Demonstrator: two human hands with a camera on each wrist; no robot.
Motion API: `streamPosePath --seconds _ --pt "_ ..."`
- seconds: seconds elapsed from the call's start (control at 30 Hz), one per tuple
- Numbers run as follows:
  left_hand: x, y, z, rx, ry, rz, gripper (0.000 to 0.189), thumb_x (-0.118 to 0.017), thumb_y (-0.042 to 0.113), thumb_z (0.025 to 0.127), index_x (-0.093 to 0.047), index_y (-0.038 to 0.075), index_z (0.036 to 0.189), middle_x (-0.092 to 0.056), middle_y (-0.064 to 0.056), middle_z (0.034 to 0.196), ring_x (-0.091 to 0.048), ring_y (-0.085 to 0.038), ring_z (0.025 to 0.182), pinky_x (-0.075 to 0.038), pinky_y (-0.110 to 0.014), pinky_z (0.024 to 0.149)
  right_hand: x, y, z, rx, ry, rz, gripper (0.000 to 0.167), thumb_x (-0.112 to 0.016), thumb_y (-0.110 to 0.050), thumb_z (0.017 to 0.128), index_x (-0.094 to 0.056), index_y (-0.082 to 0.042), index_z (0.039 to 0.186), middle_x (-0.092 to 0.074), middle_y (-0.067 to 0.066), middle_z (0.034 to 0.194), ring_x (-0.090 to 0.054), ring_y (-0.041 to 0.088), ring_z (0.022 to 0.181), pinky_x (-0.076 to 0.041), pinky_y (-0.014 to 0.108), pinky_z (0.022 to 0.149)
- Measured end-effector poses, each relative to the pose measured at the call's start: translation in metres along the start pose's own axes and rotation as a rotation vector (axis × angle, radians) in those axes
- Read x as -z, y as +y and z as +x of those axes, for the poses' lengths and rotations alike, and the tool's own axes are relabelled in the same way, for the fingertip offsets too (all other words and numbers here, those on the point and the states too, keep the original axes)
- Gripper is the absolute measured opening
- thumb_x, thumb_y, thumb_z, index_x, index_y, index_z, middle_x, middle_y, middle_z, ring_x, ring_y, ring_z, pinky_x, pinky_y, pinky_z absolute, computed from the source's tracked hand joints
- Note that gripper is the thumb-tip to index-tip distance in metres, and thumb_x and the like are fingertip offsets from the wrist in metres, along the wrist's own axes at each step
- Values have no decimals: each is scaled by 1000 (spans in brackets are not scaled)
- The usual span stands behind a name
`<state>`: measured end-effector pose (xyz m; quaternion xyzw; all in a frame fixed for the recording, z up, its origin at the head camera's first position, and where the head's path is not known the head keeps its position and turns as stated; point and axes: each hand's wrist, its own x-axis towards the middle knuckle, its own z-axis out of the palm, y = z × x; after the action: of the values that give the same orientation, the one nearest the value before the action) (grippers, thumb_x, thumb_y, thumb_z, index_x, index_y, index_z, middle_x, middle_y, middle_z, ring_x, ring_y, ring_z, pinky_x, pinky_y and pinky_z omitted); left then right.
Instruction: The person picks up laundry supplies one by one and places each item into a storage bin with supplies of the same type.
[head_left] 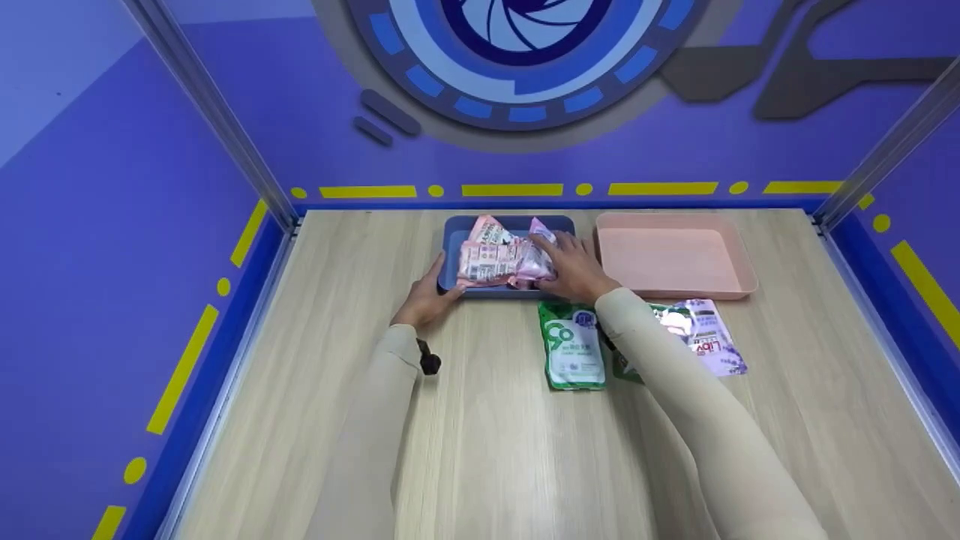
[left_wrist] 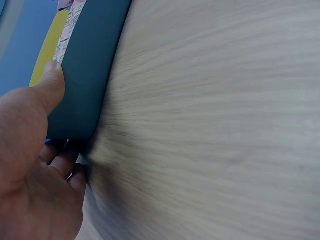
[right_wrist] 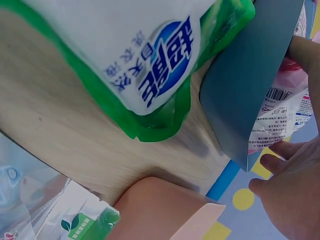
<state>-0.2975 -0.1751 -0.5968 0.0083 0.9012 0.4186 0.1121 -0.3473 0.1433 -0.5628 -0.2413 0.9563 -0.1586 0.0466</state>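
Note:
My left hand [head_left: 426,301] grips the near left corner of a blue tray [head_left: 453,244], the thumb against its near wall and the other fingers round its side. Inside this tray lie pink packets, one in front [head_left: 486,264] and another behind it [head_left: 489,229]. My right hand [head_left: 576,271] reaches over the tray's right end and holds a shiny purple packet [head_left: 535,259] among them. From the right wrist, printed text and a barcode show on a packet [right_wrist: 275,120] beside the fingers. The fingertips' far side is hidden.
A pink tray [head_left: 675,262] stands just right of the blue one. In front lie a green and white laundry pouch [head_left: 576,356] and a purple pouch [head_left: 718,345], partly behind the right forearm, with another green pouch there. Blue panels [head_left: 525,169] close off the table's back and sides.

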Motion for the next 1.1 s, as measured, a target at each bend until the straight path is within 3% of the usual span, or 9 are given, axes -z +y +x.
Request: streamPosePath --seconds 0.23,0.47,0.77,1.1 --pt "0 0 2 15 -2 8 89 -62 44 102 -5 25 167 -21 -12 170 -22 -34 154 -19 -46 126 2 2 1 -35 -40 44 95 -73 -62 88 -21 -39 164 -19 22 168 -14 47 154 -12 69 121" --pt "0 0 1 23 -1 -3 89 -62 43 102 -4 25 167 -20 -13 170 -22 -34 154 -18 -46 126 1 1 0 -54 -50 70 98 -73 -66 84 -23 -40 163 -12 18 171 -9 47 155 -11 71 120" --pt "-1 1 1 15 7 -15 88 -63 42 102 -5 24 167 -20 -14 170 -22 -34 154 -18 -46 126 -3 3 -2 -57 -33 80 99 -74 -67 83 -22 -43 163 -9 17 171 -9 49 154 -16 76 116" --pt "-2 -1 2 19 8 -18 89 -63 42 102 -6 25 167 -22 -14 169 -23 -34 154 -18 -45 126 -4 2 -11 -8 41 73 105 -66 -79 79 -19 -40 164 -10 18 171 -13 49 153 -17 75 116"
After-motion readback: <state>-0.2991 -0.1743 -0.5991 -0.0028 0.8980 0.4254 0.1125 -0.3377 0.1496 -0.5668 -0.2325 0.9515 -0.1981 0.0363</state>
